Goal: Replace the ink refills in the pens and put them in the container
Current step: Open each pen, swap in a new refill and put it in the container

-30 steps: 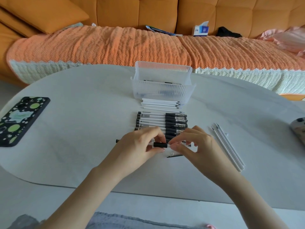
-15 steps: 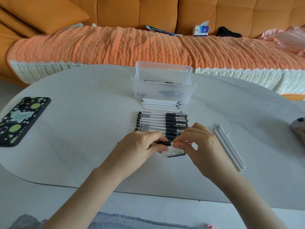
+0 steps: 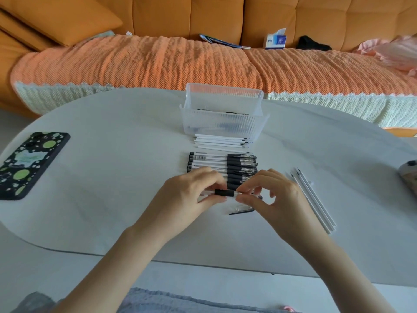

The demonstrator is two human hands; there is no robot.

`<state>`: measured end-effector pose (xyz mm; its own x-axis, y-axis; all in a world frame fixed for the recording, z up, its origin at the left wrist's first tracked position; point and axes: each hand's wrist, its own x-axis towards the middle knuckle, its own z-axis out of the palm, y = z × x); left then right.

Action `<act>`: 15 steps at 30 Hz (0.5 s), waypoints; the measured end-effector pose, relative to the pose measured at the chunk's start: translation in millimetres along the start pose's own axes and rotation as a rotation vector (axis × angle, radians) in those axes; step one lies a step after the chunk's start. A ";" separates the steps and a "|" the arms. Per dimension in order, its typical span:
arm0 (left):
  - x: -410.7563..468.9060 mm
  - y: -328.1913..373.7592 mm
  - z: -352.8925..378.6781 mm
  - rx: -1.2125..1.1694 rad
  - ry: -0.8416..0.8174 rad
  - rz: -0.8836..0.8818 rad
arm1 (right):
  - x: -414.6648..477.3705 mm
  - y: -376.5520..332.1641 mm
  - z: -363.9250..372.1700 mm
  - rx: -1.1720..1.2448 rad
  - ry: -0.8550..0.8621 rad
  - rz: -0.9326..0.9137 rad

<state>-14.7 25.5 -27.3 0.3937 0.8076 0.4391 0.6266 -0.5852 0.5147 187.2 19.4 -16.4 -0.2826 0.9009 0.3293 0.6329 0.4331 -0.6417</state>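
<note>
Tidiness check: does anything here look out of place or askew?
Nothing is spilled or damaged. A loose cap lies alone near the right hand, and the refills at the right lie slanted, unlike the straight row of pens.

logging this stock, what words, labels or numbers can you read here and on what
"GEL PEN": pale print on one pen in the row of pens, barely legible; the word before it is too blurred to read.
Sticker on a pen barrel at the far end of the row: too small to read.
Blue print on the tissue box: too blurred to read.
Phone case: pattern only, no text visible.
</note>
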 end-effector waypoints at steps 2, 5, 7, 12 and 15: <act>0.4 0.1 -1.2 0.027 0.012 -0.006 | 0.3 0.4 -0.8 0.018 0.010 0.018; 1.1 0.6 -0.9 0.019 -0.023 0.007 | 0.8 0.5 -2.1 0.038 0.016 0.050; 0.9 0.1 -1.1 0.041 -0.010 0.016 | 0.9 0.1 -2.5 0.041 0.011 0.056; 1.5 -1.9 -2.0 0.048 0.006 -0.008 | 0.3 0.4 -2.7 0.031 -0.003 0.053; -0.1 -2.8 -0.6 -0.006 -0.035 -0.031 | 0.3 1.8 -1.8 0.024 -0.001 0.052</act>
<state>-17.0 27.1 -28.4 0.3974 0.8273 0.3970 0.6348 -0.5603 0.5321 189.5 20.4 -16.2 -0.2509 0.9222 0.2943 0.6296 0.3864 -0.6740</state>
